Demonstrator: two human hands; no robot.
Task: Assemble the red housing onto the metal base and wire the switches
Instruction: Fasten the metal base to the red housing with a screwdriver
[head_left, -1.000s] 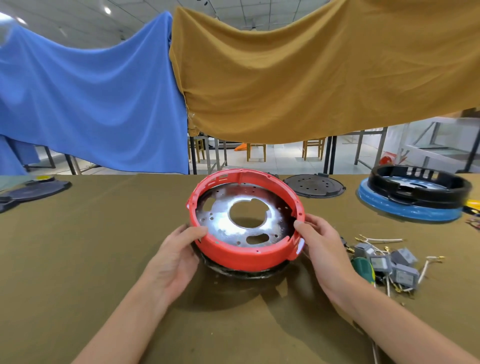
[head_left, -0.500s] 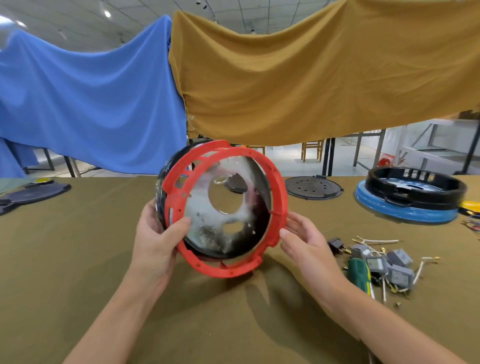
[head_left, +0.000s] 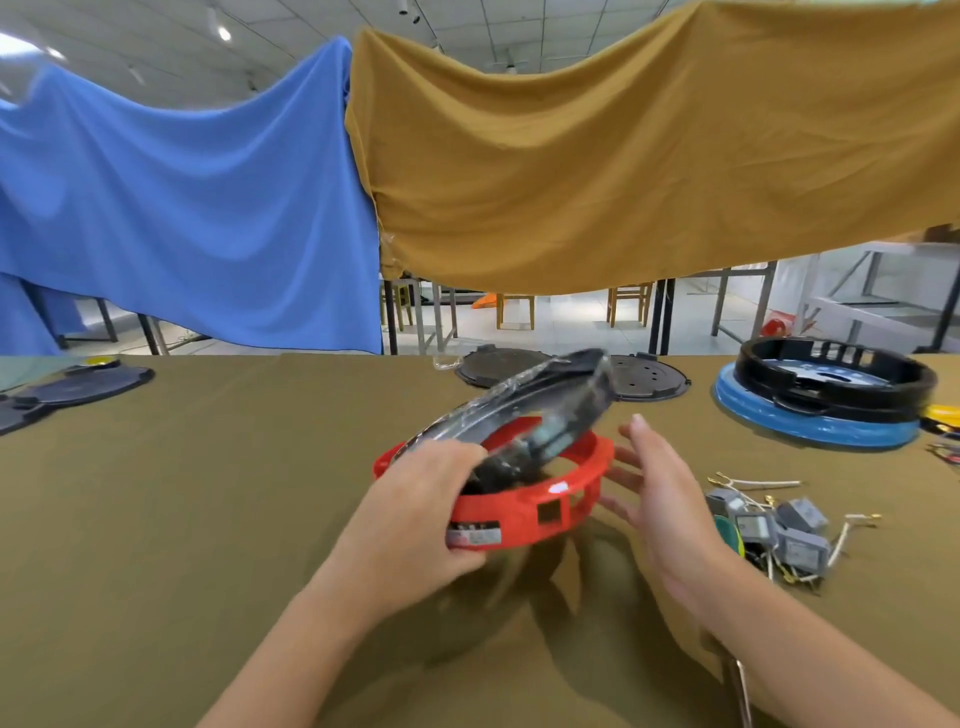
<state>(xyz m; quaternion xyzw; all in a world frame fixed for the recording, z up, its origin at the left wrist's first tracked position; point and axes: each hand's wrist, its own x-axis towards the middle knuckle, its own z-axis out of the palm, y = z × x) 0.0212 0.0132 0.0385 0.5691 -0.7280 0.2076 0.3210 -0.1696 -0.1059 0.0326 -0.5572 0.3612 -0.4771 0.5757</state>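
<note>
olive cloth covers the bench; blue and mustard sheets hang behind it.

red housing sits low over the cloth at centre, my landmark. left hand grips its near-left wall, fingers curled over the rim, thumb under the labelled side. metal base, wrapped in clear film, sits tilted in the ring: near-left edge down inside by my fingers, far-right edge lifted above the rim. frame blurred, so seating unclear.

right hand is just right of the housing, fingers straight and spread, holding nothing; can't tell if the fingertips touch the wall.

switches with leads lie in a heap further right of the housing, unwired. black-and-blue unit is far right of it.

step, my judgement: still mating housing to base. next calls for levelling the base, aligning, pressing flush, then wiring.
</note>
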